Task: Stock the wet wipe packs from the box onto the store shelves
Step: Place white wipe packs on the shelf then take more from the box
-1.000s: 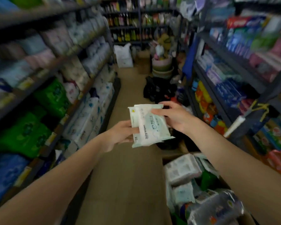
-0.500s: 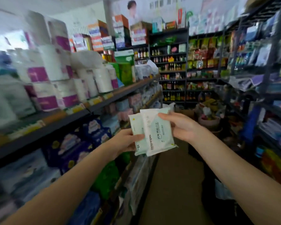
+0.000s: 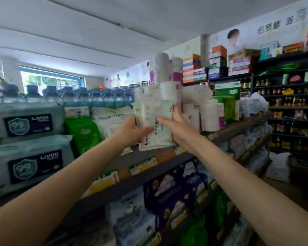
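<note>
We see the left hand (image 3: 132, 129) with its fingers curled round the left edge of the white soft plastic wet wipe packs (image 3: 154, 124), thumb across the front near the printed lettering. The right hand (image 3: 179, 129) grips the right edge of the same packs, fingers (image 3: 175, 112) wrapped up the far side and thumb lying over the front label. The packs stand upright between the two hands, at least two of them stacked face to face; we cannot tell whether their lower edge touches the dark metal shelf (image 3: 146, 173) or sits just above it. Just right of the packs stand white and purple wrapped paper rolls (image 3: 194, 107). To the left lie white wipe bags (image 3: 112, 119), then green soft packs (image 3: 84, 134), and further left large grey wipe packs with dark shield labels (image 3: 28, 124). Blue-capped water bottles (image 3: 82, 96) line up behind.
</note>
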Demonstrator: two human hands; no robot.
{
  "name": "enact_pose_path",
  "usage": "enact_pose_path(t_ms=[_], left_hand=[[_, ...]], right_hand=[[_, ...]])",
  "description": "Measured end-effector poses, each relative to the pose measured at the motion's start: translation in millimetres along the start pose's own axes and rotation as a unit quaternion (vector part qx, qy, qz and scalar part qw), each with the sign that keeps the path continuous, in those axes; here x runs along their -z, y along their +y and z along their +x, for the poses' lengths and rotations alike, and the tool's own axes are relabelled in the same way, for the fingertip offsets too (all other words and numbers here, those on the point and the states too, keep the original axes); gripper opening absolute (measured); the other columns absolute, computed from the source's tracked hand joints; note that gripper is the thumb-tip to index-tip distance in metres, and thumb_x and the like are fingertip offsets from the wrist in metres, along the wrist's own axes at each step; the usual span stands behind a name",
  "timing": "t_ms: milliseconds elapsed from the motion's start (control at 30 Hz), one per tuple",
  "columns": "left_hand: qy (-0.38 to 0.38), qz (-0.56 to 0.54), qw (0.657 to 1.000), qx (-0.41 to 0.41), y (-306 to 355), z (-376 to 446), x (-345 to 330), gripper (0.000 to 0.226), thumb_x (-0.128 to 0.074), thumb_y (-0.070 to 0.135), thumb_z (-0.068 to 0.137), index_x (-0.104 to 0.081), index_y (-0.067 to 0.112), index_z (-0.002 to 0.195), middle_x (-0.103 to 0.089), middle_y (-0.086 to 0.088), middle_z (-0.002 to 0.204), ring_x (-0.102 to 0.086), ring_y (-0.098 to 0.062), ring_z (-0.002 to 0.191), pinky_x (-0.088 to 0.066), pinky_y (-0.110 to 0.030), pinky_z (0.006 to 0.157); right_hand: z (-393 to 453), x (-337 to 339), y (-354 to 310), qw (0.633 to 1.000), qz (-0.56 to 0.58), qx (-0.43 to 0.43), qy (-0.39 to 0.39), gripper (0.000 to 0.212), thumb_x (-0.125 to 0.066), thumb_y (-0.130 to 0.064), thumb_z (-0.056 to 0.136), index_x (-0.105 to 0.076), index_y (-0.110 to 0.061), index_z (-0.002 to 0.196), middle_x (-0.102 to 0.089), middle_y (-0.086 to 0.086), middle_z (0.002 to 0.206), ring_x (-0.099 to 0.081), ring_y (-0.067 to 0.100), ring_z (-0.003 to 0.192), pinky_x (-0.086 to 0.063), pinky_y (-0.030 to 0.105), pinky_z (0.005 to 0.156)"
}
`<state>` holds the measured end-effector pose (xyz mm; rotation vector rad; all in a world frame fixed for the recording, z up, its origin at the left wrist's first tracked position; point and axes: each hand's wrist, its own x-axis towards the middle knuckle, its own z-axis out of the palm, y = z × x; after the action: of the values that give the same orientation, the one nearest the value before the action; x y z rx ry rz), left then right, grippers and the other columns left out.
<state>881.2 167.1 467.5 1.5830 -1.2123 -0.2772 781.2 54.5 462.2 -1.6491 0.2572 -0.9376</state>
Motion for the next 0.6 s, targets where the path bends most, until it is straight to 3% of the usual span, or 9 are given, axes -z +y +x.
enact_pose_path(t_ms=[100, 167, 233, 300, 433, 500, 600], left_hand=[[0.006, 0.067, 0.998, -0.016, -5, 29, 23, 0.032, -0.061, 0.019, 0.088, -0.047, 0.01, 0.115, -0.061, 0.003, 0.096, -0.061, -0.01, 0.083, -0.053, -0.023, 0.067], [0.009, 0.205, 0.979, -0.012, -13, 51, 32, 0.035, -0.059, 0.024, 0.089, -0.045, 0.011, 0.119, -0.059, 0.003, 0.102, -0.059, -0.013, 0.09, -0.052, -0.025, 0.074], [0.015, 0.435, 0.9, -0.018, -23, 71, 43, 0.042, -0.057, 0.026, 0.09, -0.043, 0.01, 0.126, -0.055, -0.004, 0.121, -0.054, -0.02, 0.108, -0.048, -0.032, 0.092], [0.004, 0.574, 0.819, -0.016, -30, 85, 51, 0.045, -0.055, 0.026, 0.09, -0.04, 0.014, 0.131, -0.045, -0.006, 0.136, -0.044, -0.024, 0.124, -0.04, -0.038, 0.104], [-0.054, 0.612, 0.789, 0.03, -44, 103, 51, 0.041, -0.055, 0.023, 0.09, -0.045, 0.023, 0.129, -0.038, -0.004, 0.139, -0.033, -0.025, 0.13, -0.034, -0.042, 0.108], [-0.083, 0.643, 0.76, 0.052, -56, 109, 49, 0.037, -0.056, 0.023, 0.089, -0.05, 0.026, 0.125, -0.039, -0.004, 0.136, -0.032, -0.026, 0.128, -0.036, -0.043, 0.107], [-0.087, 0.687, 0.719, 0.061, -68, 113, 47, 0.03, -0.055, 0.021, 0.089, -0.054, 0.027, 0.118, -0.038, -0.004, 0.133, -0.032, -0.028, 0.124, -0.039, -0.043, 0.103]], right_hand=[[39, -8, 7, 0.997, -0.054, 0.05, -0.025, 0.056, -0.067, -0.003, 0.081, -0.032, -0.016, 0.122, -0.056, 0.006, 0.117, -0.059, 0.021, 0.105, -0.057, 0.035, 0.08], [66, -12, 10, 0.992, -0.096, 0.077, -0.024, 0.053, -0.068, -0.001, 0.08, -0.031, -0.019, 0.113, -0.054, 0.002, 0.11, -0.059, 0.021, 0.102, -0.057, 0.037, 0.078], [97, -13, 18, 0.985, -0.144, 0.088, -0.022, 0.055, -0.068, -0.001, 0.08, -0.029, -0.017, 0.115, -0.052, 0.003, 0.112, -0.058, 0.025, 0.106, -0.055, 0.043, 0.084], [126, -11, 30, 0.98, -0.181, 0.081, -0.017, 0.062, -0.067, -0.001, 0.08, -0.026, -0.013, 0.124, -0.05, 0.007, 0.118, -0.057, 0.027, 0.109, -0.054, 0.043, 0.087], [164, -14, 67, 0.974, -0.207, -0.01, -0.096, 0.079, -0.074, -0.008, 0.075, -0.022, -0.015, 0.134, -0.049, 0.01, 0.128, -0.054, 0.03, 0.114, -0.051, 0.045, 0.092], [171, -24, 85, 0.92, -0.363, -0.041, -0.14, 0.085, -0.074, -0.014, 0.076, -0.019, -0.009, 0.14, -0.05, 0.013, 0.128, -0.052, 0.03, 0.117, -0.048, 0.041, 0.095], [172, -39, 98, 0.823, -0.556, 0.049, -0.102, 0.077, -0.063, -0.006, 0.083, -0.016, -0.009, 0.144, -0.043, 0.018, 0.135, -0.05, 0.033, 0.116, -0.047, 0.041, 0.093]])
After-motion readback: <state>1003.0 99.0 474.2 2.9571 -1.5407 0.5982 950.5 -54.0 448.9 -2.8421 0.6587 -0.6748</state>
